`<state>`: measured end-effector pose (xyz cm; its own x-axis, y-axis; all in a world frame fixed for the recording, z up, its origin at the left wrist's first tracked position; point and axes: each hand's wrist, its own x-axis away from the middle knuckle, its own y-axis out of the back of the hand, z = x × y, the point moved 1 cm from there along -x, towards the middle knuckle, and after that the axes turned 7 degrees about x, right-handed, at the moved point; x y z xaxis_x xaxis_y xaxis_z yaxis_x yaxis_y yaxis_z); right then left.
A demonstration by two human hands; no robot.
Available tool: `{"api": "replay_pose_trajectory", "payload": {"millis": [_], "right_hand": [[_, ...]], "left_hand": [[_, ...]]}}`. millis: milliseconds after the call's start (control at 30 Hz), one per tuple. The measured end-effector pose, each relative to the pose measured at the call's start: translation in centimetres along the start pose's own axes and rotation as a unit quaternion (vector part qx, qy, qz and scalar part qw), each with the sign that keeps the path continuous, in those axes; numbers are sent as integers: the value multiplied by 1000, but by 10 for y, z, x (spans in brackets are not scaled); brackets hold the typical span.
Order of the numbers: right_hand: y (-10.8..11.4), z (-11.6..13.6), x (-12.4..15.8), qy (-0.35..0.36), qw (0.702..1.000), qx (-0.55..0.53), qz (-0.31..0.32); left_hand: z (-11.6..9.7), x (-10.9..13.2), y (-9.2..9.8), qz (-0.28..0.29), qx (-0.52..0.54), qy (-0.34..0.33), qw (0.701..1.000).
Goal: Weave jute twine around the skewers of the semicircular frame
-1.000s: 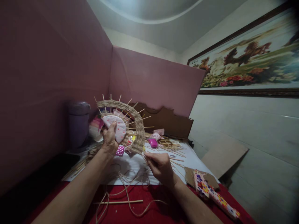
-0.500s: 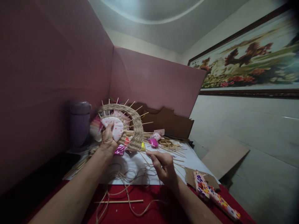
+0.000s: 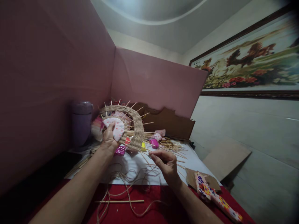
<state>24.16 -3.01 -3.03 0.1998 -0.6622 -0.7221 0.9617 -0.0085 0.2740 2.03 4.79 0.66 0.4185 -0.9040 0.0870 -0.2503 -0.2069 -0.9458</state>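
My left hand (image 3: 109,136) grips a round woven fan (image 3: 137,130) by its cloth-covered centre (image 3: 115,128), thumb on the white fabric with pink spots. Thin sticks radiate from that centre through a wide band of twisted cord, their tips poking out past the edge. At the lower right of the band, my right hand (image 3: 164,160) is closed in a pinch, thumb against forefinger, on what looks like the thin cord. Loose loops of cord (image 3: 127,180) trail over the white table top and down onto the red cloth.
Behind lie bundled sticks (image 3: 177,149), pink packets (image 3: 154,143) and a yellow packet (image 3: 143,147). A purple flask (image 3: 81,124) stands at left. On the right, a flower-patterned wrapped object (image 3: 216,196) rests partly on cardboard (image 3: 190,177). One stick (image 3: 121,201) lies on the red cloth (image 3: 149,214).
My right hand has shifted slightly right, its thumb and forefinger now pressed together. My left hand keeps its grip on the fan, and the whole view has moved a little.
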Motion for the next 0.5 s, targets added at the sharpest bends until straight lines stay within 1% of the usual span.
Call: {"api": "replay_pose_trajectory", "payload": {"millis": [100,233,300,367,500], "right_hand": [[1,-1,2,28,999,21,-8],[1,-2,4,56,997,48,-35],[0,-2,4,66,995,61,-33],[-3,-2,4,77,994,71,-8],[-9,-5,4,93,989,100,62]], "left_hand": [[-1,1,-1,1,-3,6,1000],[-2,5,-2,2,-2,25,1000],[-1,7,-2,5,-4,40,999],[1,9,-2,9,-6,55,998],[6,13,-2,27,-4,77,997]]}}
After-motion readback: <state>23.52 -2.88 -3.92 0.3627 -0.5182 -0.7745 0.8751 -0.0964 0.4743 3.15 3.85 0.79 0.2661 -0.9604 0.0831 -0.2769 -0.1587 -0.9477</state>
